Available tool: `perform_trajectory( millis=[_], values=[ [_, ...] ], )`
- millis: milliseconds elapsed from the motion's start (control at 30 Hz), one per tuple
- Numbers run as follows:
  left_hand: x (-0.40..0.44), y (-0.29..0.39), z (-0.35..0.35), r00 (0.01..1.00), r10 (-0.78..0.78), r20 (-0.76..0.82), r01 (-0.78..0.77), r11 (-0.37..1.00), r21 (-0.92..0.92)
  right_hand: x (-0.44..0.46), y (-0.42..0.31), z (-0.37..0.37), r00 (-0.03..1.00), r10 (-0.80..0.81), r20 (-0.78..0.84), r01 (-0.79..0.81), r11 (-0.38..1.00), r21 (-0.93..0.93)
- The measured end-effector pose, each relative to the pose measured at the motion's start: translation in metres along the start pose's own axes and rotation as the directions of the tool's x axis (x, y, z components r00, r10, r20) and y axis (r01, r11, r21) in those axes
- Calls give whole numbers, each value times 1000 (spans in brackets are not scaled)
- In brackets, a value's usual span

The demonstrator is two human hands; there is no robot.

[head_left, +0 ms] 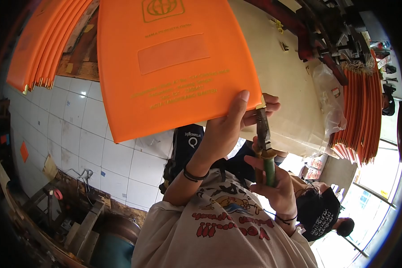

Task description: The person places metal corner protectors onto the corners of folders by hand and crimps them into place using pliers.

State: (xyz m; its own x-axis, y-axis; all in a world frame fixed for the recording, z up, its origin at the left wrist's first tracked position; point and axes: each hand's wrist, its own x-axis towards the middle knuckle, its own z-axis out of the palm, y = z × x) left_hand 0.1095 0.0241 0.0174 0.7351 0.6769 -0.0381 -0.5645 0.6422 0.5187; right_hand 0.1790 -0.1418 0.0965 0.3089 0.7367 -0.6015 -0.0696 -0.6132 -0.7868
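Note:
An orange folder (174,53) with gold lettering and a rectangular window is held up in front of me. My left hand (228,129) grips its lower right corner, thumb on the cover and fingers behind. A gold metal corner piece (261,102) sits on that corner. My right hand (277,185) is closed around the green handle of a pair of pliers (264,131). The dark jaws point away from me and meet the gold corner piece; whether they are clamped on it is hard to make out.
Orange folders (42,49) with gold corners are stacked at upper left, and more folders (359,116) stand at right by a plastic bag (330,98). A dark machine (321,35) is at upper right over the tan tabletop (277,58). Another person (319,210) is at lower right.

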Motion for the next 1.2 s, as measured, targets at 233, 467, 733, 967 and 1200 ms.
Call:
perform_trajectory(
  millis=[233, 467, 733, 967, 1200],
  values=[
    [1, -3, -3, 1000, 5, 25, -5, 1000, -12, -1, 1, -11, 999, 44, 22, -44, 999, -14],
    [1, -1, -2, 999, 23, 30, -23, 999, 24, 5, 3, -16, 998, -64, 25, 65, 996, -59],
    [0, 1, 0, 1000, 0, 15, -2, 994, 107, 9, 13, -21, 987, -145, 68, 147, 989, -31],
    [0, 2, 1, 1000, 9, 10, -10, 997, 81, 5, -4, -15, 999, -37, 4, 37, 999, 33],
    [2, -3, -4, 999, 42, 22, -44, 996, 74, 2, 0, -19, 999, -38, -13, 38, 999, -2]
  ],
)
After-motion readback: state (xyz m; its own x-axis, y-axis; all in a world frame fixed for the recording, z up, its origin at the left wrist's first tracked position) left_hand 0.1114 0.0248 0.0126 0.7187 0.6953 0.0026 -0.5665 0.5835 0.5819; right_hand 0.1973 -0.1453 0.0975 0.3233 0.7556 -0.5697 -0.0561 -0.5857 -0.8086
